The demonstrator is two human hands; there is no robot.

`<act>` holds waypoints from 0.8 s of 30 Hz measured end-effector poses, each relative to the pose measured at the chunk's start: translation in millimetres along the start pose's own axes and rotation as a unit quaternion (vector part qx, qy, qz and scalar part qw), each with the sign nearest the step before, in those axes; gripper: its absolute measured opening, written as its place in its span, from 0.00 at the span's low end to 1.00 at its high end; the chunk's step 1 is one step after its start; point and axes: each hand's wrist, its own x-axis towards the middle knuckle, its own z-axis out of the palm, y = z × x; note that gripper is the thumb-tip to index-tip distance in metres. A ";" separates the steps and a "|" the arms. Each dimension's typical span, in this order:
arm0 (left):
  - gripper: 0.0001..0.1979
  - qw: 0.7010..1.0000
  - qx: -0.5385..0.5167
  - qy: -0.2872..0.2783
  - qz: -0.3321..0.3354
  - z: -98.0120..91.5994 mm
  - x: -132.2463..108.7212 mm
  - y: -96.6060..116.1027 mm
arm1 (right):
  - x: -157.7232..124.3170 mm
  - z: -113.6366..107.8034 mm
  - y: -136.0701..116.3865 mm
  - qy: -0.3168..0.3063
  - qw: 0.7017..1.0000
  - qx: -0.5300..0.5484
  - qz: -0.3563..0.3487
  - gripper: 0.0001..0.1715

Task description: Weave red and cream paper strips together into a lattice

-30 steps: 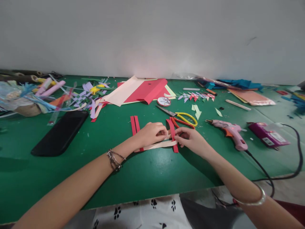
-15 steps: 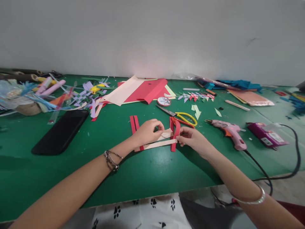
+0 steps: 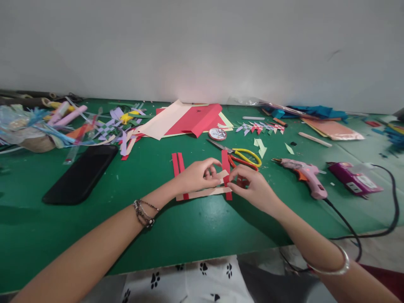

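Note:
On the green table, two red paper strips [image 3: 175,165] stand upright side by side at the left of the work. Another red strip [image 3: 225,159] lies upright at the right. A cream strip [image 3: 206,192] crosses them near their lower ends; a second cream strip [image 3: 224,174] shows partly between the hands. My left hand [image 3: 203,174] rests over the middle of the strips, fingers curled at the cream strip's end. My right hand [image 3: 248,183] has its fingertips pinched at the right red strip, close to the left fingertips. What lies under my left palm is hidden.
Scissors [image 3: 243,156] lie just behind my right hand. Further right are a pink glue gun [image 3: 304,172] and a purple box [image 3: 353,179] with cables. A black phone [image 3: 80,174] lies left; paper sheets [image 3: 189,120] lie behind.
The looped red strip at the right now lies flatter. My right hand has moved slightly left, closer to my left hand, whose fingertips have shifted a little right.

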 end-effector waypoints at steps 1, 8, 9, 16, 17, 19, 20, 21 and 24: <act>0.13 1.000 0.000 -0.001 -0.001 0.9 0.4 -0.5 | -0.5 0.4 -1.0 -0.002 1.000 -0.010 -0.009 0.04; 0.07 0.997 0.033 0.015 0.064 2.2 1.2 -1.8 | -0.4 1.6 -4.7 -0.022 0.995 -0.062 -0.071 0.04; 0.07 0.996 0.043 0.021 0.079 2.0 1.1 -2.1 | -0.6 1.7 -4.9 -0.027 0.995 -0.063 -0.073 0.04; 0.10 0.992 0.087 0.052 0.079 2.0 0.7 -1.8 | 14.3 -18.8 4.4 -0.073 0.994 -0.045 -0.062 0.08; 0.11 0.992 0.089 0.053 0.073 2.0 0.5 -1.4 | 20.7 -22.8 8.6 -0.053 0.995 -0.059 -0.058 0.10; 0.13 0.993 0.086 0.052 0.069 1.8 0.3 -0.9 | 34.5 -26.8 18.8 -0.030 0.986 -0.139 -0.086 0.13; 0.13 0.993 0.083 0.051 0.070 1.7 0.2 -0.8 | 40.9 -26.4 24.2 -0.027 0.976 -0.187 -0.104 0.14; 0.14 0.993 0.081 0.051 0.071 1.6 0.1 -0.8 | 46.4 -24.4 29.3 -0.031 0.965 -0.237 -0.112 0.13; 0.14 0.993 0.079 0.055 0.068 1.9 -0.1 -2.0 | 54.6 -13.6 40.1 -0.055 0.939 -0.321 -0.106 0.13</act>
